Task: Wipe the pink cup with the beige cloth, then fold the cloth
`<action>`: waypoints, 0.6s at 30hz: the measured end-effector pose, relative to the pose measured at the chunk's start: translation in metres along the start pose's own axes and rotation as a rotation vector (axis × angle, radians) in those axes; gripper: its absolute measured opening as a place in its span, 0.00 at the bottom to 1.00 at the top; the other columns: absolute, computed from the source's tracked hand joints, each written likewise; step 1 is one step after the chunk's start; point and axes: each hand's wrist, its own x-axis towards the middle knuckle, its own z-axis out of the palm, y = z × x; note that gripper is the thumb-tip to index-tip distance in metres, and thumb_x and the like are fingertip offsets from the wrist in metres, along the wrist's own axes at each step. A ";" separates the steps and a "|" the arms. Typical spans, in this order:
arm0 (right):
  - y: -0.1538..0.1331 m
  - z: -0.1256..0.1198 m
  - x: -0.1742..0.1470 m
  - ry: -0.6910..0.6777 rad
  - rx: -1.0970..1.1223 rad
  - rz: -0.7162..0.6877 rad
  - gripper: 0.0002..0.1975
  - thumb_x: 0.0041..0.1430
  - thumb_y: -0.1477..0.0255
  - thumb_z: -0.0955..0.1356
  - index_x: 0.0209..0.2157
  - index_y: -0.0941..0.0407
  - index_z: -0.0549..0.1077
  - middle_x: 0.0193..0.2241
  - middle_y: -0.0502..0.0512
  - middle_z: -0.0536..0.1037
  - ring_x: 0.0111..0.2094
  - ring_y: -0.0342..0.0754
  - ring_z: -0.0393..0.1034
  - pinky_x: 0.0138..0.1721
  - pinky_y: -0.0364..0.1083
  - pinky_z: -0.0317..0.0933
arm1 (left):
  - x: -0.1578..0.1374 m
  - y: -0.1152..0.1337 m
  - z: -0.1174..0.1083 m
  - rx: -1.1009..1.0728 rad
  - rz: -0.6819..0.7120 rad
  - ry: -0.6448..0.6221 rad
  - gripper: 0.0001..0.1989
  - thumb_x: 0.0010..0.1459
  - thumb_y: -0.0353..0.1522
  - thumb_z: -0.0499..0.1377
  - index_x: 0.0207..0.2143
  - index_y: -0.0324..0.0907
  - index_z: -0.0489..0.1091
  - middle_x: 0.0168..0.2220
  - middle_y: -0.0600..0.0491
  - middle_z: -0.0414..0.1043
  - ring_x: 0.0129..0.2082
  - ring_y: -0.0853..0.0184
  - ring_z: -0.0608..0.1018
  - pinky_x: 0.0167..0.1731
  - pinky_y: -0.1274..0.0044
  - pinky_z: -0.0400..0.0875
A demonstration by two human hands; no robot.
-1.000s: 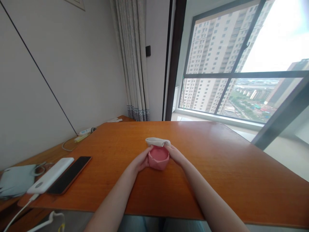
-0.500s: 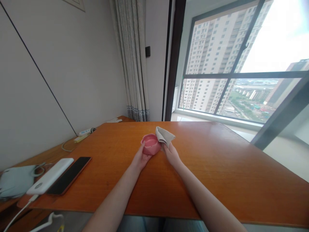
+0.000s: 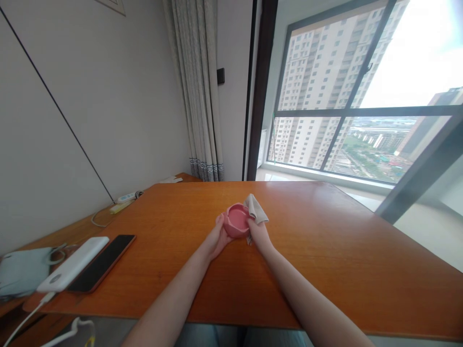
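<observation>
A small pink bowl point(image 3: 237, 219) with an uneven rim is held above the wooden table, its hollow facing up toward me. My left hand point(image 3: 219, 237) is closed on the bowl's left side, with the fingers passing underneath it. On the other side, my right hand point(image 3: 259, 233) grips a light grey cloth point(image 3: 256, 209) against the bowl's right edge. Part of the cloth sticks up beyond the rim, and a bit hangs below the bowl. The right fingertips are partly hidden by bowl and cloth.
On the table point(image 3: 325, 270), at left, lie a black phone point(image 3: 102, 263) and a white power bank point(image 3: 74, 264) with a cable plugged in. Farther left is a pale pouch point(image 3: 24, 271). A power strip point(image 3: 127, 197) sits by the wall. A large window point(image 3: 343, 113) stands behind.
Both hands and the bowl have shifted slightly right. The bowl has turned a little, and the cloth has moved right and folded differently, now pressed along the bowl's right side.
</observation>
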 end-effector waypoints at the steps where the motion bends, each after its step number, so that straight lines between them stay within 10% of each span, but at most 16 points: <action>1: -0.001 -0.003 0.003 0.002 0.014 0.020 0.27 0.48 0.66 0.66 0.53 0.52 0.68 0.49 0.53 0.73 0.55 0.55 0.62 0.58 0.53 0.53 | -0.001 0.003 0.000 0.024 -0.056 -0.044 0.23 0.57 0.45 0.54 0.52 0.47 0.62 0.53 0.46 0.67 0.50 0.60 0.72 0.48 0.66 0.67; 8: -0.021 -0.006 -0.001 -0.328 0.036 0.090 0.18 0.49 0.64 0.68 0.44 0.51 0.74 0.43 0.51 0.78 0.50 0.54 0.68 0.54 0.54 0.59 | -0.003 0.014 -0.017 0.206 -0.294 -0.042 0.24 0.55 0.45 0.55 0.52 0.44 0.66 0.46 0.46 0.73 0.39 0.60 0.77 0.37 0.70 0.72; 18: -0.019 0.003 -0.009 -0.231 -0.006 0.114 0.24 0.51 0.55 0.66 0.47 0.53 0.73 0.48 0.54 0.75 0.57 0.55 0.60 0.59 0.53 0.52 | 0.009 0.010 -0.010 0.077 -0.001 0.240 0.22 0.55 0.40 0.58 0.51 0.44 0.65 0.47 0.48 0.72 0.40 0.63 0.76 0.37 0.72 0.73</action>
